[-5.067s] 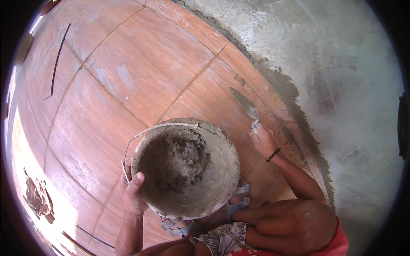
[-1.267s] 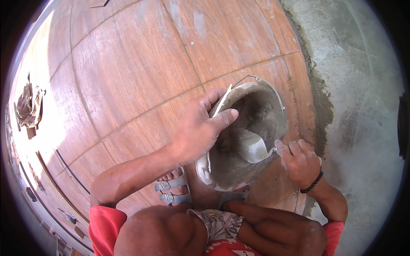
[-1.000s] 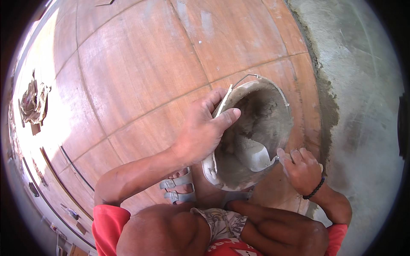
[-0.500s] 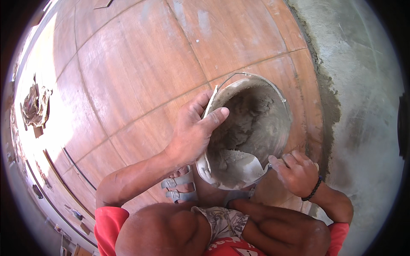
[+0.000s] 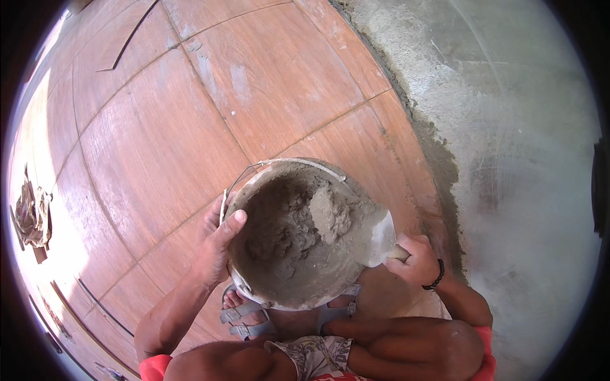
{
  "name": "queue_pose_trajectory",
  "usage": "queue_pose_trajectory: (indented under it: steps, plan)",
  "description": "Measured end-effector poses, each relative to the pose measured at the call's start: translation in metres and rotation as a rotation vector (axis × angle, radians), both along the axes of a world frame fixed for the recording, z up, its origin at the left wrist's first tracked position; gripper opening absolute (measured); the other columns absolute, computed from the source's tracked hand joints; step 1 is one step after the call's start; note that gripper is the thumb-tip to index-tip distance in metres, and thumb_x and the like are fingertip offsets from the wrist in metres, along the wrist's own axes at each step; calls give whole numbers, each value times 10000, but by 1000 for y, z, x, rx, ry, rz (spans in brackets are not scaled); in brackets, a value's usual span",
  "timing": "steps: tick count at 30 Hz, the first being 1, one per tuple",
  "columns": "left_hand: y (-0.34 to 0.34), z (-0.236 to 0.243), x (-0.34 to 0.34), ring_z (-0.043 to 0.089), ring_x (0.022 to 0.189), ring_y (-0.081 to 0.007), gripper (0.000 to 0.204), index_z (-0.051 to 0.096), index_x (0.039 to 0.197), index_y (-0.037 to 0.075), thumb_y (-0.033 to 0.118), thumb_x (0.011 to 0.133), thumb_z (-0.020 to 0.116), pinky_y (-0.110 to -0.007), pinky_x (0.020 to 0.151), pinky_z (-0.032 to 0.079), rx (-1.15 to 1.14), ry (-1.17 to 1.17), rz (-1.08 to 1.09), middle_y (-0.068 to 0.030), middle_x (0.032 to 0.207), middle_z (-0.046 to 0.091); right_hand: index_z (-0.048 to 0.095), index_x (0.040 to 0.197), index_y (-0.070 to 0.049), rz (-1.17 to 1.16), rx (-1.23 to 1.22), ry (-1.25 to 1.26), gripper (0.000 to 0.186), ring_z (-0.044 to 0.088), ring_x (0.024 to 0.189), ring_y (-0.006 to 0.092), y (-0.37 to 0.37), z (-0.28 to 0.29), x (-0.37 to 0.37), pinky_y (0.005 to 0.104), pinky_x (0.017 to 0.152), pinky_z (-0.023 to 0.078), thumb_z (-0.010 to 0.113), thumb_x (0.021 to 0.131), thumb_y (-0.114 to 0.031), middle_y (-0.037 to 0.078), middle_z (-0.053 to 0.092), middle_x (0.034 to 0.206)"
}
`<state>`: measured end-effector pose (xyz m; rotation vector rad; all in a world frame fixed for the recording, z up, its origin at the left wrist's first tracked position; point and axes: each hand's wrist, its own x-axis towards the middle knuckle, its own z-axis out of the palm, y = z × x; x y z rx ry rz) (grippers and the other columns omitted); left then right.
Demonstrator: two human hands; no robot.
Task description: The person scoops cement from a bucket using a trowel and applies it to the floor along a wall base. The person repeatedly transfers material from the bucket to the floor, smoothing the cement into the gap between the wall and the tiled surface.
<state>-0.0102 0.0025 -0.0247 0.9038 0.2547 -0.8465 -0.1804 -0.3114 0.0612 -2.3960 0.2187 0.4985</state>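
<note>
A round bucket (image 5: 244,289) coated in grey residue stands between my knees and the tiles, with wet mortar (image 5: 279,247) inside. My left hand (image 5: 219,244) grips its left rim, the thumb over the edge and the fingers outside. In my right hand (image 5: 416,261) is the short handle of a trowel (image 5: 381,238), closed in my fist at the bucket's right side. The trowel's pale blade reaches over the right rim, and a lump of mortar (image 5: 330,213) lies at its inner end. A wire handle (image 5: 244,171) runs along the bucket's far rim.
Reddish wood-look tiles (image 5: 152,152) cover the left and middle of the floor. To the right lies a grey concrete strip (image 5: 508,190), with rough mortar along the tile edge (image 5: 438,152). Crumpled brown material (image 5: 32,216) lies far left, near long thin strips (image 5: 76,311). My sandalled feet (image 5: 248,317) are below the bucket.
The trowel has risen from the bucket's near wall to its right rim, with mortar at the blade. The bucket and my left hand sit lower and further left in the view.
</note>
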Motion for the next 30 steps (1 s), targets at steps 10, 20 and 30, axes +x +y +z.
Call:
queue_pose_trajectory:
  steps: [10,20,30]
  plan:
    - [-2,-5,0,577,1116,-205,512,519,1285,9,182,848,724,-374,1006,449,9,8,24,-103,1203,616,551,1160,14,-710,201,63,303,538,546,87,-72,-62,30,238,479,446,622,906,-134,16,551,765]
    - [1,-4,2,582,1113,-209,538,525,1284,17,177,821,748,-372,1002,448,55,34,20,-106,1208,617,564,1200,-9,-922,329,8,353,548,528,91,-114,-50,40,242,451,462,634,918,-209,22,572,736]
    - [1,-5,2,565,1137,-203,547,525,1291,29,165,817,764,-372,1014,434,52,85,25,-94,1223,609,552,1204,43,-776,-28,-164,372,593,595,150,-98,-41,-6,300,538,492,629,905,-165,80,626,797]
